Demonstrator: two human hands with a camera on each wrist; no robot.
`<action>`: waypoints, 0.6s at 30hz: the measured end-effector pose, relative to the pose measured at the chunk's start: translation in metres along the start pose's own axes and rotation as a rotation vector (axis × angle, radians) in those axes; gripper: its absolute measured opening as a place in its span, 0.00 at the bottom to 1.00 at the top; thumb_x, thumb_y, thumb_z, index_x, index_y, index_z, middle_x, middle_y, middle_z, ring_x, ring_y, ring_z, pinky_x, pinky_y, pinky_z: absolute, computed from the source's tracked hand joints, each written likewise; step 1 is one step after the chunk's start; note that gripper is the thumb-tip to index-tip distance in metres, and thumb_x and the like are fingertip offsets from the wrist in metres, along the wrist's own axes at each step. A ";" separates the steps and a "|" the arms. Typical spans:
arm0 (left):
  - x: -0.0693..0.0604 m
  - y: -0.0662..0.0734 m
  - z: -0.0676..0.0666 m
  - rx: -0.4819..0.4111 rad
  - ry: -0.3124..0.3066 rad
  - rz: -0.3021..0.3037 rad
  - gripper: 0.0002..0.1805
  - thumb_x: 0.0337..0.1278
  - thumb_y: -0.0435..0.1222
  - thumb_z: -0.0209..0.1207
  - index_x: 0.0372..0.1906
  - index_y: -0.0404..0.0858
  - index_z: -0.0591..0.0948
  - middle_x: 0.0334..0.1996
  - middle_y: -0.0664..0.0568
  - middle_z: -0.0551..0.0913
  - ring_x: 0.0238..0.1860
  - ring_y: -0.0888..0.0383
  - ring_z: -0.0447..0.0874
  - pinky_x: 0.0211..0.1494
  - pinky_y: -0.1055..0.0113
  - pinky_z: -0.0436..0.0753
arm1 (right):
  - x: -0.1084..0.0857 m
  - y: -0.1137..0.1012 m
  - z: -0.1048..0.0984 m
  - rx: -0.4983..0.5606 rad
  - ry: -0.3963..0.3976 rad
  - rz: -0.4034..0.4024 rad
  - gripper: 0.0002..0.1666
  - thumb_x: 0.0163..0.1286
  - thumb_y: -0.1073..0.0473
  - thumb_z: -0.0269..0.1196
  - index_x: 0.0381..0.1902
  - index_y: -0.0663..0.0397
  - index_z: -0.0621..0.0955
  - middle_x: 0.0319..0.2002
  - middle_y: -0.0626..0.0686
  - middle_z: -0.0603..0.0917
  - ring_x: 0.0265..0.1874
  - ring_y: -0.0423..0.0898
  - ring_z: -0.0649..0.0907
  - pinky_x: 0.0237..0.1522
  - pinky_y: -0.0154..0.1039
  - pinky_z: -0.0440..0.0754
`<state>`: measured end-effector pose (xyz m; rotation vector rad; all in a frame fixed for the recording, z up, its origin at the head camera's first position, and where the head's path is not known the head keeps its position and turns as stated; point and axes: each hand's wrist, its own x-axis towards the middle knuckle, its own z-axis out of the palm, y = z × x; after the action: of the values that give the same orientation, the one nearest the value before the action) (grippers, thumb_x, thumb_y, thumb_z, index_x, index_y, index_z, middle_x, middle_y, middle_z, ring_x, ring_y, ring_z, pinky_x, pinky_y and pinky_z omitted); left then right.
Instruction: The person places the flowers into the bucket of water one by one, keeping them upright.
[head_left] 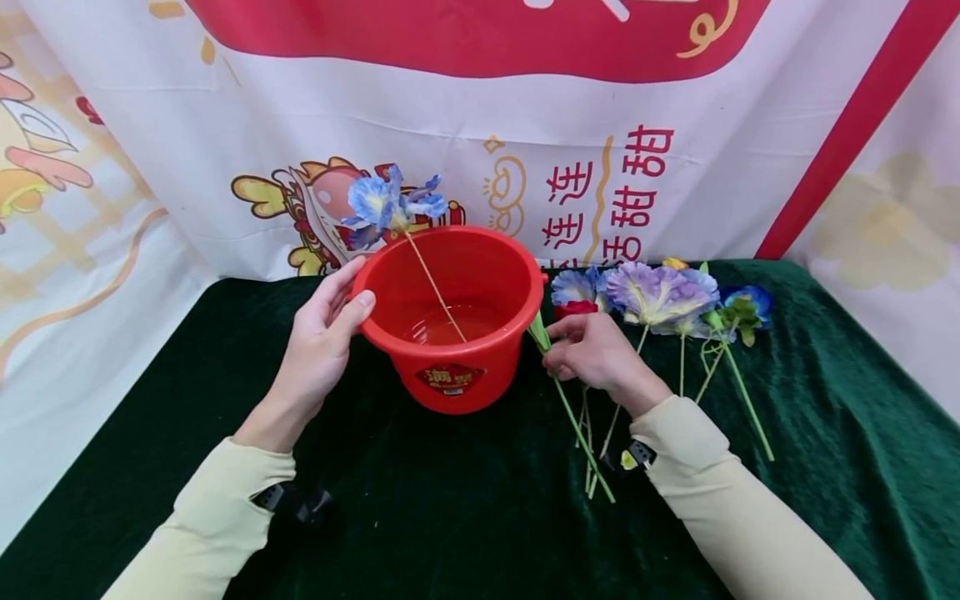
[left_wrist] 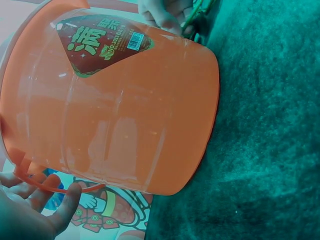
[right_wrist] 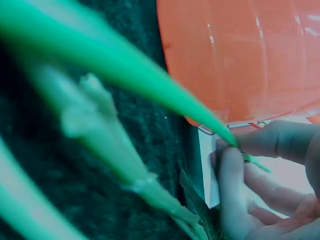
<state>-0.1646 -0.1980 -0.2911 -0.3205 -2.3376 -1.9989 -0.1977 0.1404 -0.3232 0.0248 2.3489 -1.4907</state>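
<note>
A red plastic bucket (head_left: 457,392) stands upright on dark green cloth. One blue artificial iris (head_left: 386,204) leans inside it, its bloom above the far left rim. My left hand (head_left: 322,329) holds the bucket's left side, thumb at the rim; the left wrist view shows the fingers around the thin handle (left_wrist: 55,189). Close to the bucket's right side, my right hand (head_left: 588,354) pinches a green flower stem (head_left: 581,442) between thumb and fingers. This stem slants down toward the front, a leaf (head_left: 538,332) at its upper end; I cannot tell which bloom it bears.
Several artificial flowers lie right of the bucket: a purple one (head_left: 660,292), a red one (head_left: 576,308), a dark blue one (head_left: 753,302) and a partly hidden yellow one (head_left: 675,263). A printed white curtain (head_left: 420,108) hangs behind the green cloth (head_left: 450,500).
</note>
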 end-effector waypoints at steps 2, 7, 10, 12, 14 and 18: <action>0.000 0.000 0.000 -0.001 0.000 0.001 0.36 0.83 0.47 0.52 0.86 0.45 0.55 0.83 0.51 0.64 0.80 0.47 0.68 0.66 0.77 0.80 | 0.000 -0.001 -0.002 0.051 0.011 -0.013 0.25 0.72 0.69 0.65 0.66 0.63 0.80 0.45 0.60 0.93 0.34 0.41 0.90 0.43 0.35 0.92; 0.000 0.000 0.000 -0.001 0.000 0.002 0.36 0.83 0.47 0.52 0.86 0.46 0.56 0.83 0.51 0.64 0.80 0.47 0.67 0.66 0.76 0.80 | -0.002 -0.006 -0.008 0.174 0.050 -0.041 0.25 0.75 0.67 0.64 0.69 0.61 0.80 0.52 0.60 0.92 0.43 0.44 0.92 0.50 0.39 0.92; 0.000 0.000 0.000 0.000 0.000 0.002 0.36 0.83 0.47 0.52 0.86 0.46 0.56 0.83 0.51 0.64 0.80 0.47 0.67 0.66 0.76 0.79 | -0.004 -0.008 -0.010 0.250 0.069 -0.065 0.25 0.75 0.67 0.66 0.68 0.62 0.80 0.49 0.56 0.93 0.44 0.44 0.93 0.49 0.38 0.92; 0.000 0.000 0.000 0.001 0.000 0.002 0.36 0.83 0.47 0.52 0.86 0.47 0.56 0.83 0.51 0.64 0.80 0.48 0.67 0.66 0.76 0.79 | -0.005 -0.010 -0.012 0.295 0.077 -0.088 0.25 0.74 0.67 0.66 0.67 0.64 0.81 0.45 0.53 0.94 0.42 0.43 0.93 0.47 0.37 0.92; 0.000 0.000 0.000 0.002 0.000 0.002 0.36 0.83 0.47 0.52 0.86 0.47 0.56 0.83 0.51 0.64 0.80 0.47 0.67 0.66 0.76 0.79 | -0.007 -0.011 -0.013 0.338 0.085 -0.108 0.24 0.74 0.68 0.67 0.66 0.67 0.81 0.41 0.49 0.94 0.39 0.41 0.93 0.46 0.37 0.92; 0.000 0.000 0.000 0.002 -0.001 0.002 0.36 0.83 0.47 0.52 0.86 0.47 0.56 0.83 0.51 0.64 0.80 0.47 0.67 0.67 0.76 0.79 | -0.010 -0.013 -0.016 0.420 0.093 -0.131 0.25 0.73 0.69 0.67 0.66 0.71 0.80 0.35 0.45 0.93 0.36 0.41 0.93 0.45 0.37 0.92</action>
<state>-0.1647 -0.1982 -0.2911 -0.3241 -2.3384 -1.9960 -0.1951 0.1500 -0.3025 0.0471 2.0956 -2.0637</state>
